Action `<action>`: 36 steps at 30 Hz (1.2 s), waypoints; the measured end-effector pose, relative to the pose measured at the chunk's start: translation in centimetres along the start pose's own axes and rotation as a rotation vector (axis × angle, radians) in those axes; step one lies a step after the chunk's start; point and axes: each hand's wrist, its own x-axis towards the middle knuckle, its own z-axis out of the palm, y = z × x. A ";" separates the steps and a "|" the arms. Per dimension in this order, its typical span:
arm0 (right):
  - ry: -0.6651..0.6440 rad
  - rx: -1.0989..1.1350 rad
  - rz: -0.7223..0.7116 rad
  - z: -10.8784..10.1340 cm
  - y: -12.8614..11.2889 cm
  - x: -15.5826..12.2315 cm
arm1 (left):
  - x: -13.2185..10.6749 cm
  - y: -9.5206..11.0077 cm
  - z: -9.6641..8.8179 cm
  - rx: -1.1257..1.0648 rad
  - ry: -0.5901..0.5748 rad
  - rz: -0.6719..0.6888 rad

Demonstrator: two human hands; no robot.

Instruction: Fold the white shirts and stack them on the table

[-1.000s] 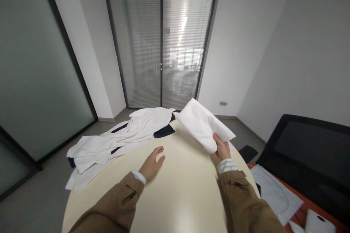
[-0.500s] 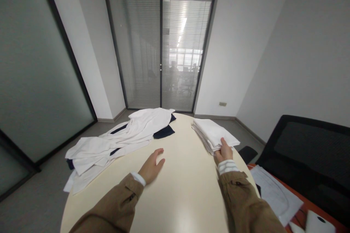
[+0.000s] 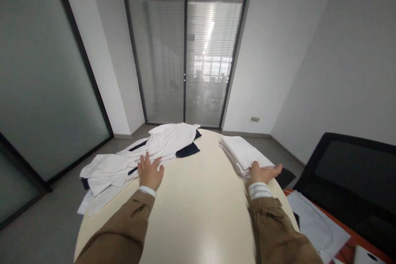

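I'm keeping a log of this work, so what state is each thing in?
White pile, unfolded, rumpled
Navy cloth, partly covered
White stack, folded
Left hand, open, fingers spread
Right hand, open, beside the stack
Blinds, lowered
Chair, things on its seat

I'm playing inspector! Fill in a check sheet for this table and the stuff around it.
Surface: pale table, curved edge
Job's things: loose white and navy cloths, left; folded white stack, right
Clutter: pale sheet and white object on orange surface
Hands: left hand spread over the cloths, right hand open by the stack; contact unclear
Cables: thin dark line near white object, maybe a cable
Surroundings: black chair, glass doors
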 end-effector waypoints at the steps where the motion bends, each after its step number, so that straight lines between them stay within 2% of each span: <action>1: 0.022 -0.045 -0.056 -0.2 -0.3 -0.2 | 0.4 -0.8 -0.3 0.034 0.025 -0.024; 3: 0.054 -0.108 -0.138 -0.4 -1.0 -0.6 | 1.1 -2.2 -0.7 0.089 0.058 -0.054; 6: 0.063 -0.138 -0.221 -0.5 -1.8 -1.1 | 1.6 -3.5 -0.6 0.169 0.029 -0.051; 12: 0.023 -0.099 -0.294 -0.2 -2.3 -1.4 | 1.8 -4.0 -0.2 0.271 -0.014 0.012; 15: 0.028 -0.054 -0.276 -0.1 -2.1 -1.3 | 2.1 -4.1 -0.9 0.261 0.049 -0.011; 19: 0.022 -0.005 -0.294 0.1 -1.9 -1.2 | 2.5 -4.3 -1.8 0.243 0.167 -0.107; 24: -0.157 -0.057 -0.437 0.2 -2.0 -1.7 | 2.8 -4.9 -1.6 0.221 0.208 -0.116; 30: -0.318 -0.088 -0.512 0.5 -2.5 -2.9 | 3.0 -4.5 -1.6 0.169 0.292 0.042; 36: -0.365 -0.057 -0.587 0.8 -2.6 -3.6 | 2.8 -2.2 -2.6 0.032 0.340 0.259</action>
